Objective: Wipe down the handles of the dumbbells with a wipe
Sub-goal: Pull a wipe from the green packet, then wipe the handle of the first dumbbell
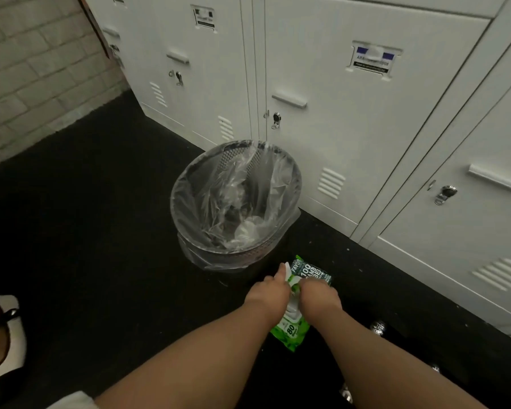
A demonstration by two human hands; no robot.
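Note:
A green wipe pack (311, 272) lies on the black floor just in front of the bin. My left hand (267, 295) pinches the pack's white flap (286, 269) and holds it up. My right hand (319, 296) is closed over the middle of the pack at its opening, with its fingertips hidden. Something white (292, 309) shows between my hands; whether it is a wipe or the lid is unclear. Shiny chrome dumbbell ends (378, 326) (434, 368) (346, 393) peek out on the dark floor at the lower right. Their handles are lost in shadow.
A mesh waste bin (189, 184) lined with a clear bag stands against white metal lockers (351, 149). The bin holds some crumpled white waste. A pale brick wall (27, 69) rises at the left. A white shoe (3, 335) sits at the left edge.

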